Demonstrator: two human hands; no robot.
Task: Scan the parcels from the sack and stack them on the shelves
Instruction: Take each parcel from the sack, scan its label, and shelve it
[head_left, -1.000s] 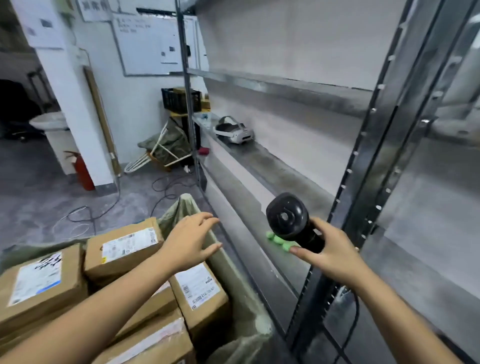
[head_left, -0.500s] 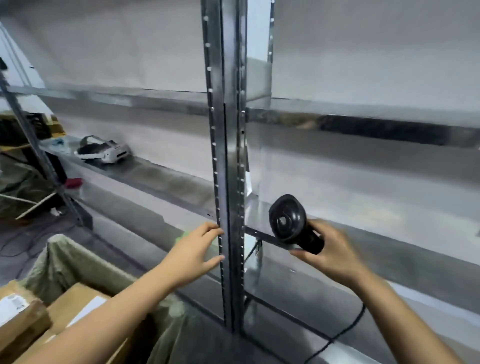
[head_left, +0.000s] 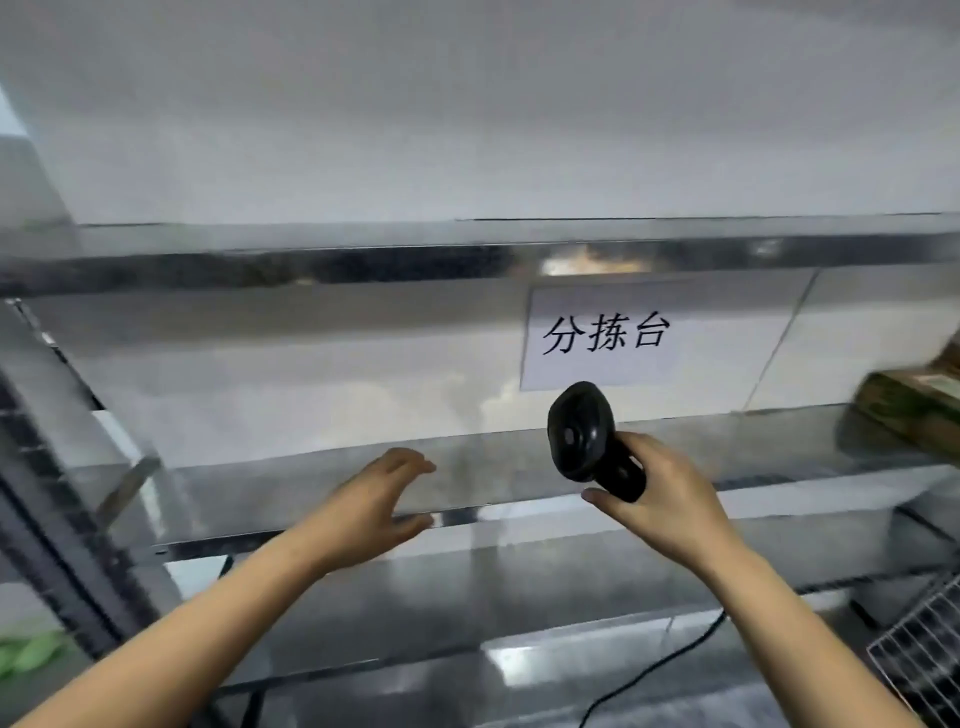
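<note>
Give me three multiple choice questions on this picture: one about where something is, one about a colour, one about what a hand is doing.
1. Where is the paper sign? A on the wall behind the shelf; B on the floor; C on the ceiling.
2. What colour is the scanner? A red; B black; C yellow.
3. How is the left hand? A in a fist; B open, holding nothing; C gripping the scanner.
Answers: 1 A, it hangs on the wall above the scanner. 2 B, its head and handle are black. 3 B, it is spread and empty; the right hand grips the scanner.
</note>
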